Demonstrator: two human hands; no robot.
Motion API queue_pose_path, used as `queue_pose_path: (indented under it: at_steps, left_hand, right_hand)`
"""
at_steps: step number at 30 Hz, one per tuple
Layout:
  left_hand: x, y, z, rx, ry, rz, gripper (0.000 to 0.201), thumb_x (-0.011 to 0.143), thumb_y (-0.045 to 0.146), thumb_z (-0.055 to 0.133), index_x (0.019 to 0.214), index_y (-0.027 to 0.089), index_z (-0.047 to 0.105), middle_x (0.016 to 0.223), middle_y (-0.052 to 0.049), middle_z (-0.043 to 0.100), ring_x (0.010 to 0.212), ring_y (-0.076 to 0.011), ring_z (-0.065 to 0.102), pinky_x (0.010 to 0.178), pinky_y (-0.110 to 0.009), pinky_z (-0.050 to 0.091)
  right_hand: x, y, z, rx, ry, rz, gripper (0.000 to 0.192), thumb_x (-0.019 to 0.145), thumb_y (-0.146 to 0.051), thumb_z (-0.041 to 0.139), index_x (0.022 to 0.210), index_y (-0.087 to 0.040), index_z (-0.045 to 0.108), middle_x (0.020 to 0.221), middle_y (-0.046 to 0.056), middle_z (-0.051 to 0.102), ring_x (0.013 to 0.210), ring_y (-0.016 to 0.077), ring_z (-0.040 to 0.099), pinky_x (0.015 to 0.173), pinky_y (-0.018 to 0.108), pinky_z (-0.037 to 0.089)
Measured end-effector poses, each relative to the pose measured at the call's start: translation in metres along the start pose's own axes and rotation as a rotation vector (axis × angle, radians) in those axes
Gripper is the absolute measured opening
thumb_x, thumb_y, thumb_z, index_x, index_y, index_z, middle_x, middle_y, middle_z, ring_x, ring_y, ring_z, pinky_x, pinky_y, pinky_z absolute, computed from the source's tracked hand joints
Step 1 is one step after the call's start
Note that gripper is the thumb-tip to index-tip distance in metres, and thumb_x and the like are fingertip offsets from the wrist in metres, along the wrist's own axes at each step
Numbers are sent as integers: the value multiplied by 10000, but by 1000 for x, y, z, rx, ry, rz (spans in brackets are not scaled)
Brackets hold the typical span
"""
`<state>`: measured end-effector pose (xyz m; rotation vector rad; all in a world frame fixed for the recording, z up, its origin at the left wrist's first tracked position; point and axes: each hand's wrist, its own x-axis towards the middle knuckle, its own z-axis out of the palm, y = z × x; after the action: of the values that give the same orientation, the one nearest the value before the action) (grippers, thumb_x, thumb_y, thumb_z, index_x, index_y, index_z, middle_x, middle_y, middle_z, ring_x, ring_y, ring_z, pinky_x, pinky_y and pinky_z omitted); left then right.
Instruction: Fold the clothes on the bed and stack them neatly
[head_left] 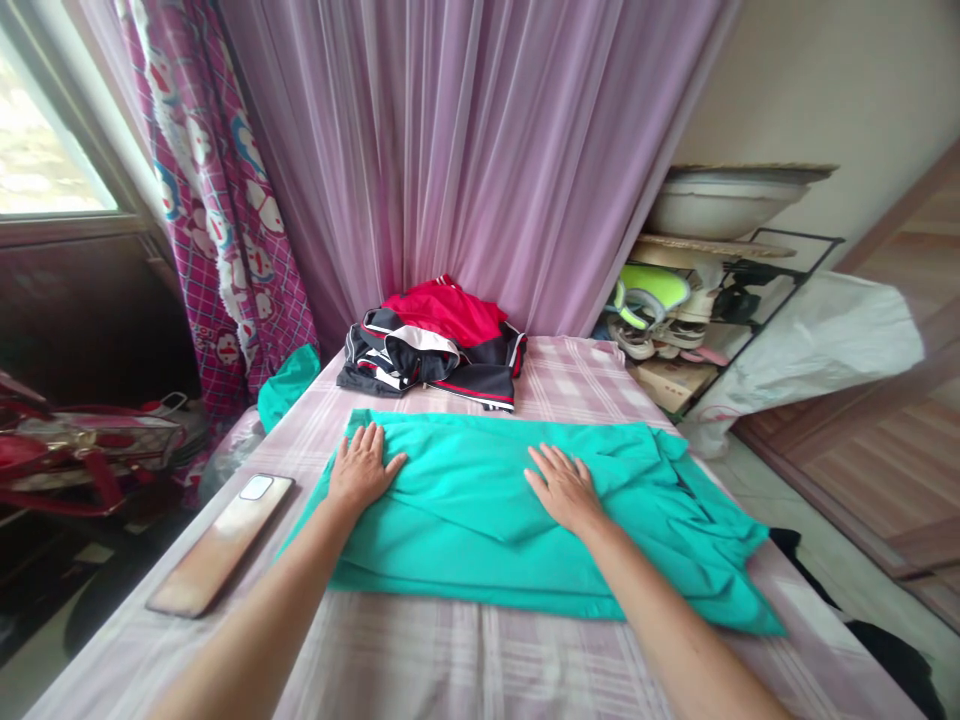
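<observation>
A teal-green garment (465, 500) lies spread in flat layers across the checked cloth of the table, with creases bunched at its right end. My left hand (364, 467) rests palm down near its left end, fingers spread. Right of the garment's middle, my right hand (562, 487) also lies flat on the fabric with its fingers apart. Neither hand grips anything. What kind of garment it is, I cannot tell from its folded shape.
Beyond the garment sits a crumpled pile of red, black and white clothes (442, 345). A phone (225, 545) lies at the table's left side. Purple curtains (465, 150) hang behind. At the right stands a shoe rack (720, 340) with a white bag (832, 345) beside it.
</observation>
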<state>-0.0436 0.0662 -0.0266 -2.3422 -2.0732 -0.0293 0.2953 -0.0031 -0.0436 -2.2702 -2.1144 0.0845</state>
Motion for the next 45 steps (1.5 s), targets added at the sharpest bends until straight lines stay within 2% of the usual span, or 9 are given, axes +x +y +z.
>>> queue_pose_path:
  at_steps: [3, 9, 14, 19, 23, 34, 40, 43, 45]
  left_hand:
    - [0, 3, 4, -5, -3, -6, 801, 942, 614, 310, 1521, 61, 312, 1600, -155, 287, 1484, -328, 243, 1205, -509, 202]
    - [0, 3, 1, -12, 7, -11, 819, 931, 635, 317, 1527, 74, 302, 1599, -165, 289, 1480, -336, 249, 1192, -527, 222]
    - [-1, 1, 3, -30, 31, -1, 784, 927, 643, 328, 1550, 170, 274, 1602, -158, 293, 1469, -351, 275, 1168, -543, 245]
    - [1, 0, 5, -34, 22, -5, 733, 927, 643, 331, 1538, 237, 314, 1611, -127, 289, 1474, -347, 262, 1171, -550, 221]
    - [0, 0, 4, -29, 27, -1, 731, 926, 648, 312, 1531, 239, 333, 1608, -124, 299, 1470, -350, 268, 1163, -561, 226]
    - [-1, 3, -1, 10, 13, -16, 723, 934, 631, 298, 1541, 238, 306, 1610, -121, 294, 1475, -338, 260, 1153, -550, 253]
    - [-2, 4, 0, 11, 37, -20, 720, 931, 620, 318, 1537, 232, 318, 1603, -125, 310, 1468, -341, 274, 1150, -547, 260]
    - [-1, 3, 1, 14, 41, -22, 718, 926, 619, 331, 1533, 235, 327, 1599, -123, 319, 1463, -340, 286, 1152, -550, 255]
    - [0, 3, 2, 22, 36, -24, 717, 925, 616, 336, 1533, 236, 327, 1601, -124, 315, 1464, -338, 284, 1155, -547, 252]
  right_hand:
    - [2, -13, -20, 20, -43, 45, 543, 998, -458, 337, 1479, -231, 443, 1564, 105, 379, 1439, 277, 333, 1144, 576, 246]
    - [-1, -55, -32, 95, 285, -173, 558, 1008, -454, 318, 1531, -262, 344, 1604, 100, 300, 1468, 273, 262, 1168, 580, 171]
    - [-15, -61, -1, 70, 36, -358, 546, 1001, -504, 325, 1506, -309, 387, 1595, 64, 324, 1478, 237, 248, 1192, 543, 105]
    - [-17, -52, 4, 56, 31, -354, 549, 1008, -509, 294, 1507, -301, 387, 1596, 59, 323, 1484, 228, 233, 1199, 523, 98]
    - [-5, -29, -2, 19, -1, -195, 558, 1004, -518, 294, 1506, -295, 393, 1604, 65, 308, 1480, 248, 242, 1189, 538, 135]
    - [6, 90, 5, -99, -12, 121, 567, 1004, -447, 271, 1534, -257, 333, 1615, 51, 283, 1479, 212, 245, 1191, 490, 183]
    - [25, 111, -10, -136, 151, 178, 495, 994, -362, 282, 1326, -203, 614, 1345, 114, 629, 1265, 263, 528, 1131, 484, 253]
    - [41, 116, -13, -151, 204, 123, 473, 985, -352, 313, 1346, -233, 595, 1391, 86, 595, 1353, 267, 428, 1149, 496, 210]
    - [49, 122, -10, -147, 135, 155, 492, 990, -374, 303, 1413, -253, 525, 1482, 61, 509, 1412, 247, 345, 1165, 507, 186]
